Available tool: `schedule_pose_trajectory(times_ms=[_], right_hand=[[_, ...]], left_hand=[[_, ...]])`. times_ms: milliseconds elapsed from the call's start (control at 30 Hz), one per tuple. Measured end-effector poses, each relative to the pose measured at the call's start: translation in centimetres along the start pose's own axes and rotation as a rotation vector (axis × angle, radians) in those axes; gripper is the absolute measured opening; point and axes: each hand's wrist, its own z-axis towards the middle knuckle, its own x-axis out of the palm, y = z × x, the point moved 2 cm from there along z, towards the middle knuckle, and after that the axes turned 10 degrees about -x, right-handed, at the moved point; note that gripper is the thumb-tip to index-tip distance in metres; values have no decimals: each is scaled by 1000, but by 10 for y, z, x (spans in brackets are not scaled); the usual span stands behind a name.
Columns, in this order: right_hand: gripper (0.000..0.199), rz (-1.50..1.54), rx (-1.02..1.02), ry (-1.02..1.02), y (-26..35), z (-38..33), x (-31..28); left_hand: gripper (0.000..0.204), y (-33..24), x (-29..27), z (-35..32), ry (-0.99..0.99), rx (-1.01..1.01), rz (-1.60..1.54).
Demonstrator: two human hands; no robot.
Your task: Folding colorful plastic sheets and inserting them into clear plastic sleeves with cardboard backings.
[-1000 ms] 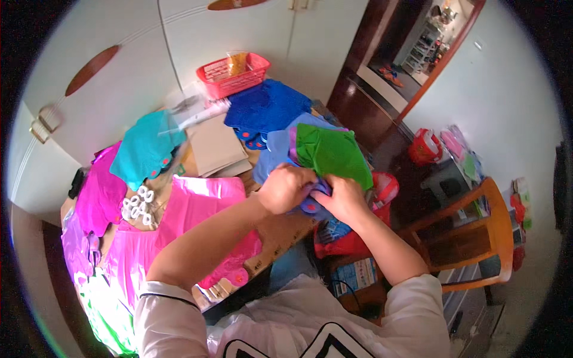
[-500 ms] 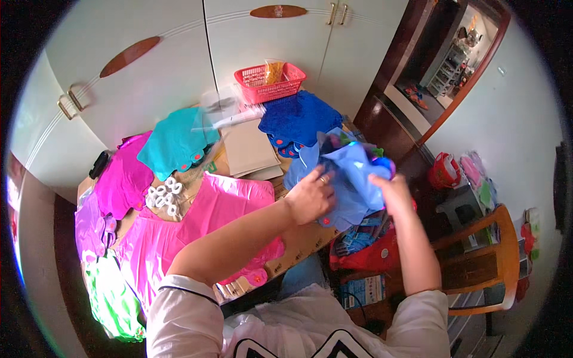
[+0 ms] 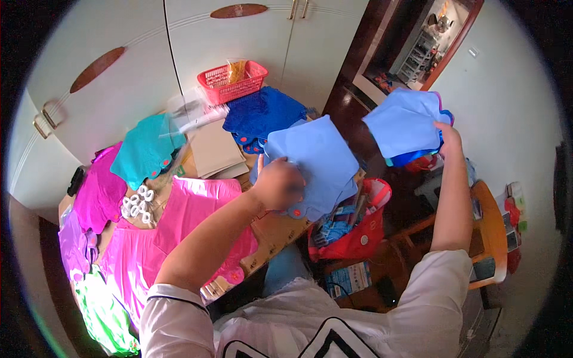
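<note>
Raised over the right side, my right hand grips a bundle of thin, limp sheets by its right edge. The top sheet is light blue, with purple, dark blue and teal edges showing beneath. My left hand is over the lower left part of a light blue sheet pile at the table's right end. Its thumb points up, but its fingers are smeared and partly hidden. A rounded tab with a red dot shows below that hand.
Behind lie a dark blue pile, grey-beige boards and a red basket. Teal, magenta and pink piles spread leftward, beside white rings. A full red bag and wooden chair stand right.
My right hand has swung up and right with the bundle, away from the table. My left hand no longer meets the bundle and is over the light blue pile. The view has shifted right.
</note>
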Motion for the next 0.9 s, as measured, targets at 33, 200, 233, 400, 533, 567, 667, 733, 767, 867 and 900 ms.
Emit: schedule_pose_trajectory(times_ms=[33, 200, 233, 400, 533, 567, 667, 733, 767, 867, 900], right_hand=[[33, -50, -68, -28, 7, 4, -9], [35, -300, -425, 52, 67, -88, 86], [35, -310, -509, 108, 82, -110, 103], [28, -242, -736, 291, 137, -263, 186], [37, -222, -1258, 788, 96, -389, 238], [38, -164, -1439, 881, 72, -416, 258], [24, -223, -1658, 1095, -10, -469, 290], [19, -180, -1596, 1199, -48, -486, 293], [19, -159, -1595, 1233, -56, -489, 291], [30, -258, -1517, 1302, -64, -490, 287], [29, -298, -1449, 1335, -57, -494, 287]], left_hand=[[38, -2, 2, 3, 4, -3, -13], [30, 10, -7, -9, -11, -79, -80], [29, 12, -8, -13, -44, -90, -123], [21, 30, -89, -91, -559, -385, -603], [18, 20, -143, -222, -925, -577, -768], [17, 15, -144, -254, -999, -608, -774], [13, 4, -114, -332, -1057, -713, -757], [11, -14, -88, -369, -1035, -706, -840], [12, -23, -73, -383, -1000, -701, -896], [10, -63, -42, -391, -807, -665, -948], [10, -69, -29, -391, -750, -608, -911]])
